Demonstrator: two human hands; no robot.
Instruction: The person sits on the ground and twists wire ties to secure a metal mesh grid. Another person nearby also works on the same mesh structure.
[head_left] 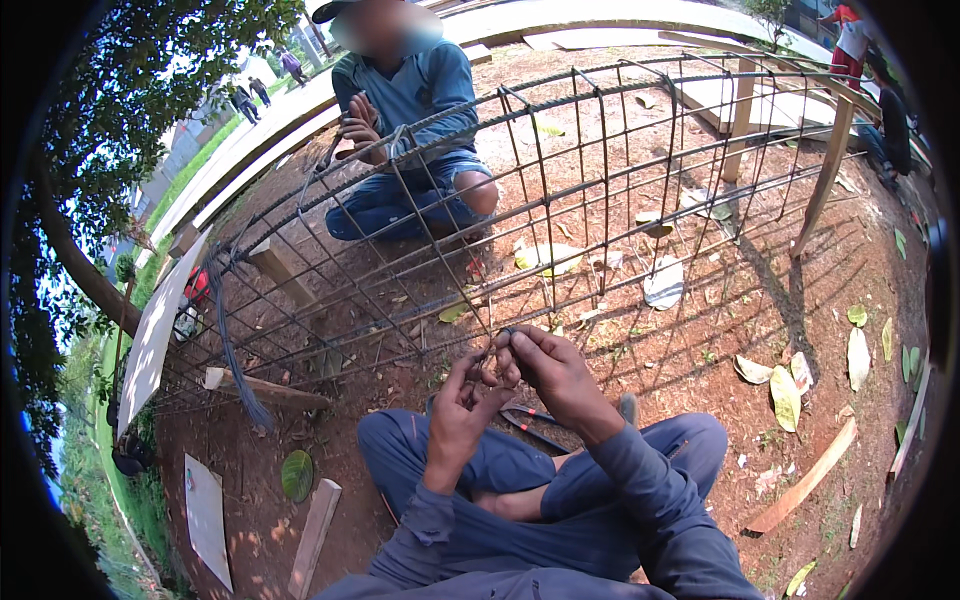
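Observation:
My left hand (pixel 466 415) and my right hand (pixel 560 378) are close together above my crossed legs, both with fingers pinched. Between the fingertips is a thin dark wire (pixel 491 349), partly hidden by the fingers. Just beyond my hands stands a long cage of steel reinforcing bars (pixel 548 200), with bent stirrups along it. Pincers (pixel 528 428) with red on their handles lie below my hands, near my leg, partly covered by my right hand and forearm.
A person in blue (pixel 410 110) squats across the cage, hands together above its top bar. A wire bundle (pixel 236 350) hangs at the cage's left end. Wooden stakes (pixel 828 175) prop it. Offcuts (pixel 316 535), a pale board (pixel 207 515) and leaves (pixel 785 398) lie on the soil.

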